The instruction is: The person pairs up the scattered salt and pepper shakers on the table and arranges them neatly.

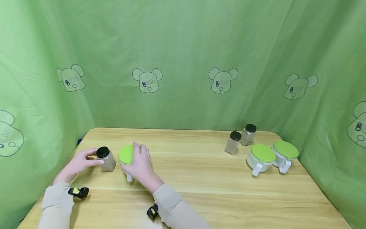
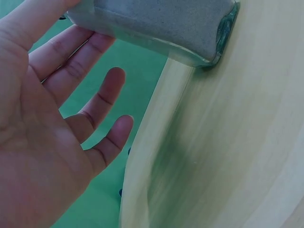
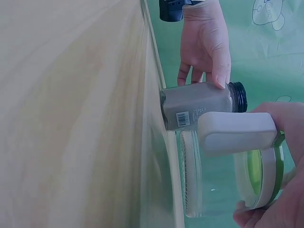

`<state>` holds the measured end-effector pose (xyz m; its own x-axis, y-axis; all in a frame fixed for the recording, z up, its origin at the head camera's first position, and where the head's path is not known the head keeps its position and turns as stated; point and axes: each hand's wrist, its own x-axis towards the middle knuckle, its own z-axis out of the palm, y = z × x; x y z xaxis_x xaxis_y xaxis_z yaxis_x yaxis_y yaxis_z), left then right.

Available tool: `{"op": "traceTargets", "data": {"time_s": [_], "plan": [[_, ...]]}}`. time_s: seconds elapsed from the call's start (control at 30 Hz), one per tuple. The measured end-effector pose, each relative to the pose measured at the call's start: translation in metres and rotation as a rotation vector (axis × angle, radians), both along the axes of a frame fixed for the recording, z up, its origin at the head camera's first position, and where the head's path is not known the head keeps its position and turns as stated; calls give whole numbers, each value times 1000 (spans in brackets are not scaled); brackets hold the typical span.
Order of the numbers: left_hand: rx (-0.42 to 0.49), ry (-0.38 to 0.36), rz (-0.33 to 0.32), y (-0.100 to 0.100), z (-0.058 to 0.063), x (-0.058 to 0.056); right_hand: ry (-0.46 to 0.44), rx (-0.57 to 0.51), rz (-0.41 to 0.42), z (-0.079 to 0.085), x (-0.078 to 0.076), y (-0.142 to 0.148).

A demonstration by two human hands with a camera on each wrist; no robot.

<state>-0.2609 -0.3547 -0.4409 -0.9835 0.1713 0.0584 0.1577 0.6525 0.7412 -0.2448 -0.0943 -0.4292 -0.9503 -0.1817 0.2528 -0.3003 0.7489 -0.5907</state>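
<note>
A square clear jar [image 1: 108, 161] of greyish powder with a black screw lid [image 1: 103, 151] stands at the table's left side. My left hand [image 1: 75, 163] holds it between thumb and fingers; in the left wrist view the ring finger and little finger are spread away from the jar. Just right of it is a clear seasoning pot [image 3: 216, 185] with a green lid [image 1: 125, 154] and a white handle [image 3: 237, 133] pointing toward me. My right hand [image 1: 141, 165] grips this pot's lid from above, thumb on one side and fingers on the other.
At the right stand two more green-lidded pots, a nearer one [image 1: 261, 156] and one by the table edge [image 1: 286, 151]. Behind them are two black-lidded jars, one in front [image 1: 232, 145] and one farther back [image 1: 247, 137]. Green curtain [image 1: 183, 105] surrounds the wooden table [image 1: 194, 178].
</note>
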Motion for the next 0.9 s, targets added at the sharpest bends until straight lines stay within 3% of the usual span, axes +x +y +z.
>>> {"op": "traceTargets", "data": {"time_s": [0.27,0.9], "plan": [[56,3,-6,-1,-2,0,-11,0,-25,-2,0,-6],[47,-5,0,-2,-4,-1,25,52,-75,-12,2,-23]]}}
